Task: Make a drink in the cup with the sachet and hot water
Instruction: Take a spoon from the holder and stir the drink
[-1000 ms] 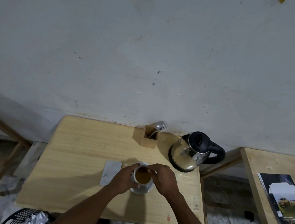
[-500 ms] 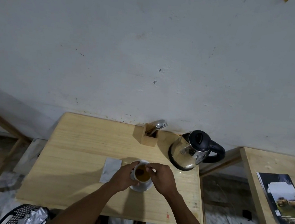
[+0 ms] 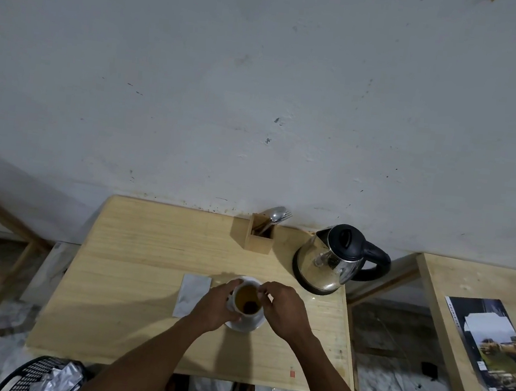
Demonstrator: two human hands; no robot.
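A white cup point(image 3: 246, 301) holding brown liquid and a dark lump, maybe a tea bag, stands on a white saucer point(image 3: 245, 325) near the table's front middle. My left hand point(image 3: 216, 308) wraps the cup's left side. My right hand point(image 3: 282, 307) is at the cup's right rim, fingertips pinched together; what they pinch is too small to tell. A silver sachet point(image 3: 193, 291) lies flat just left of the saucer. The steel kettle point(image 3: 331, 261) with black lid and handle stands at the back right.
A wooden holder point(image 3: 260, 237) with a spoon and fork stands at the back, against the wall. A second wooden table point(image 3: 443, 280) with a magazine point(image 3: 497, 344) is to the right. A black basket point(image 3: 37, 372) with foil wrappers sits on the floor, lower left.
Both hands stay at the cup. A dark lump now shows in the brown liquid that was not visible a second ago. The camera has shifted slightly.
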